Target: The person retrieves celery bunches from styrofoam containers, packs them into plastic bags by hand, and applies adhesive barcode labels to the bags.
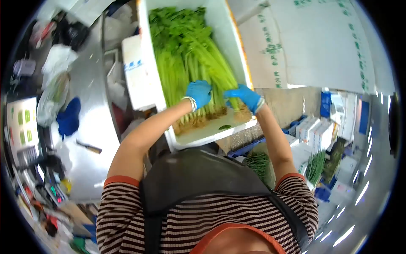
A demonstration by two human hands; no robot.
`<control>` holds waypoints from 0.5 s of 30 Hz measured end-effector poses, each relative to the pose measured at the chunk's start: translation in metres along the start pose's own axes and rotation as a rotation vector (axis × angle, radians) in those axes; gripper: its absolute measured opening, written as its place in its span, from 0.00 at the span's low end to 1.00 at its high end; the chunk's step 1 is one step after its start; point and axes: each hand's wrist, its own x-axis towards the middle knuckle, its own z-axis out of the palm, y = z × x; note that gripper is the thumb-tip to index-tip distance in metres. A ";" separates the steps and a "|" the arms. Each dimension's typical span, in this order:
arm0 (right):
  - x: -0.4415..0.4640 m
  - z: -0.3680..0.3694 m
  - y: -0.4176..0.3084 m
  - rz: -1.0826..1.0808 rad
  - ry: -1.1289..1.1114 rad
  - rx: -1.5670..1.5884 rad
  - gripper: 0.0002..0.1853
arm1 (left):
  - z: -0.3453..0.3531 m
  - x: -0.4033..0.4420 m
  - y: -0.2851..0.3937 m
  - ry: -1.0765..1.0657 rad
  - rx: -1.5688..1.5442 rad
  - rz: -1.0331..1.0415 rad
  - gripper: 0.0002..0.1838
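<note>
In the upper centre, celery (182,55) lies in a white box (190,143). The right hand (247,98), in 1 blue glove, is closed round stalks near their roots; the left hand (198,94) curls over others, its grip hidden.

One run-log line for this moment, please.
left hand: on celery | right hand: gripping celery near roots | white box: holds celery

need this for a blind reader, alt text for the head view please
A person's blue-gloved right hand grips celery near its roots in a white foam box, the left hand on the stalks beside it. A knife lies on a metal table to the left.
</note>
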 end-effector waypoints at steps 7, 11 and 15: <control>-0.039 -0.012 -0.045 0.027 0.111 -0.067 0.24 | 0.031 0.099 -0.090 -0.296 0.551 0.345 0.38; -0.112 -0.004 -0.090 -0.097 0.052 0.248 0.23 | 0.024 0.101 -0.089 -0.448 0.652 0.238 0.38; -0.178 -0.023 -0.112 -0.068 0.132 0.193 0.24 | 0.025 0.092 -0.109 -0.450 0.548 0.190 0.38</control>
